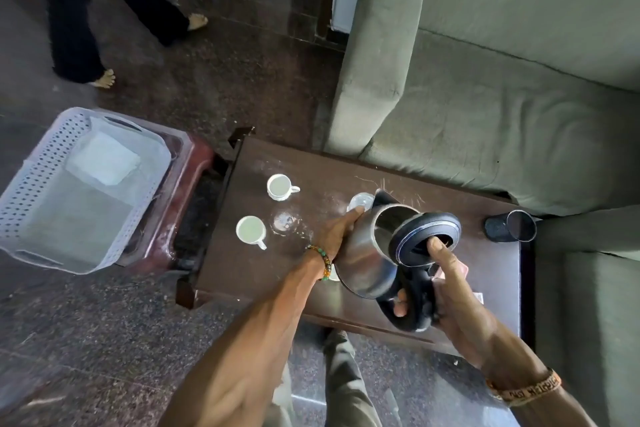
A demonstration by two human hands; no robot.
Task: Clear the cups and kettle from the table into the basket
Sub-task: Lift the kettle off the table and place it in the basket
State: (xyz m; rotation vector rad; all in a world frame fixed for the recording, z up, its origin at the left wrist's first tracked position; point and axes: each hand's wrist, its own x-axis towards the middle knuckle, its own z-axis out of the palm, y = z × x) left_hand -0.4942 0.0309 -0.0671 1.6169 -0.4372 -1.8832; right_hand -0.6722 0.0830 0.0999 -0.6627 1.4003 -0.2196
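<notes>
The kettle point(367, 253) was up off the desk point(467, 246) and tilted, its mouth open toward twelve o'clock, its base toward the person. The right hand point(446, 291) had the black handle, fingers point(401, 308) wrapped closed around it, thumb pressed on the raised lid point(427, 239). The left hand point(337, 234) steadied the steel body from nine o'clock, fingers curled against the wall near the spout.

Both white cups point(281, 186) point(251, 230) sat on the desk at about ten o'clock from the kettle, well apart from either hand, with a clear glass point(284, 221) between them and another glass point(360, 202) just beyond the left fingertips. A dark tumbler point(512, 226) stood away at three o'clock.

The basket point(52, 156) waited off the desk's end at nine o'clock, on a red stool point(180, 191), holding only a folded white cloth point(104, 158). So the carry ran leftward, across the cups. The kettle's long axis lay roughly along the desk, handle end nearest the right hand, and the left hand was the nearer one to the basket. Clearing those cups on the way over looked like the tricky part.
</notes>
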